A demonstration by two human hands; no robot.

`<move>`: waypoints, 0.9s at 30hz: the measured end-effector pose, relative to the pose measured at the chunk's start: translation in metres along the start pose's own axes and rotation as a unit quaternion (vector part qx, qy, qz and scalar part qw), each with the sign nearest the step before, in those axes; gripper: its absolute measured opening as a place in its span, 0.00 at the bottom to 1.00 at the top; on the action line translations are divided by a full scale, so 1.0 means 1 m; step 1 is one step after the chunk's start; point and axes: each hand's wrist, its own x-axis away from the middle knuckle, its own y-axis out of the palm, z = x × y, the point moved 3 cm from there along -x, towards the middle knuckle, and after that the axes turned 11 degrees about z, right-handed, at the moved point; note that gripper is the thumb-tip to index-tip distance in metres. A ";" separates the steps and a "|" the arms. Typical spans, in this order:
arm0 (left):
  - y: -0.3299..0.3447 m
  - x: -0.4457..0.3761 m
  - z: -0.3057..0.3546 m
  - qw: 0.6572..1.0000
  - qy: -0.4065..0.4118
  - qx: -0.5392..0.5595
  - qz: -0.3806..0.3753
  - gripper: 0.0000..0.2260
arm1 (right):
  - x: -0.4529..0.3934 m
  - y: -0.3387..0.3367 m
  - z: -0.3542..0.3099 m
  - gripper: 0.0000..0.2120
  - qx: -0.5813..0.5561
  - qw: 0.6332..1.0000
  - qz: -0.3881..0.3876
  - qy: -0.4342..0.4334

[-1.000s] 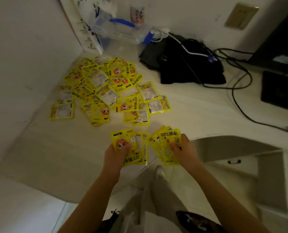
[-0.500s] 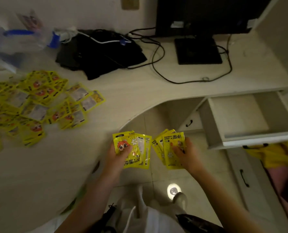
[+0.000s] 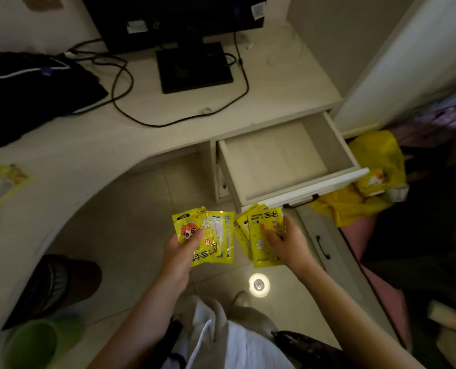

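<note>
Two glossy yellow fans: left grip [image 3: 184, 248] pinches left sachets [image 3: 221, 235], right grip [image 3: 288, 243] right sachets [image 3: 259, 247].

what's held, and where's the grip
Left hand: one fan of yellow packets, by its lower left. Right hand: a second fan, by its right edge.

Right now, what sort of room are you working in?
Likely a home bedroom or study corner: a pale curved desk with a black monitor, an open drawer beneath, and a tiled floor. The left hand and right hand grip yellow packets.
</note>
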 end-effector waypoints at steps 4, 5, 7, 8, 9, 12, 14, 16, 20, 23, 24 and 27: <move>0.045 -0.002 0.007 1.000 -0.018 0.001 0.003 0.06 | -0.028 -0.027 0.014 0.15 -0.010 0.999 0.016 0.025; 0.055 -0.004 0.009 1.000 -0.023 0.002 0.003 0.06 | -0.035 -0.032 0.017 0.15 -0.015 0.999 0.019 0.034; 0.076 -0.013 0.015 1.000 -0.029 0.006 0.004 0.06 | -0.053 -0.040 0.018 0.13 -0.023 0.998 0.027 0.046; 0.086 -0.018 0.018 0.999 -0.035 0.005 0.005 0.07 | -0.062 -0.043 0.017 0.13 -0.023 0.998 0.031 0.049; 0.096 -0.023 0.021 0.999 -0.039 0.005 0.004 0.08 | -0.073 -0.047 0.015 0.13 -0.019 0.998 0.034 0.048; 0.126 -0.041 0.031 0.999 -0.049 -0.001 0.003 0.08 | -0.108 -0.055 0.008 0.14 -0.010 0.998 0.038 0.043; 0.145 -0.054 0.038 0.998 -0.057 -0.009 0.003 0.07 | -0.133 -0.057 0.000 0.13 -0.007 0.998 0.036 0.043; 0.162 -0.069 0.043 0.997 -0.067 -0.022 0.009 0.06 | -0.160 -0.056 -0.005 0.14 0.001 0.999 0.032 0.038; 0.192 -0.096 0.048 0.996 -0.077 -0.041 0.035 0.15 | -0.204 -0.051 -0.016 0.15 0.048 0.998 -0.001 0.039; 0.214 -0.111 0.051 0.995 -0.072 -0.051 0.046 0.15 | -0.234 -0.047 -0.019 0.13 0.066 0.997 -0.021 0.044; 0.220 -0.116 0.050 0.995 -0.072 -0.057 0.049 0.15 | -0.244 -0.045 -0.017 0.12 0.063 0.996 -0.027 0.051; 0.237 -0.126 0.050 0.993 -0.074 -0.079 0.051 0.12 | -0.270 -0.037 -0.013 0.12 0.072 0.995 -0.043 0.059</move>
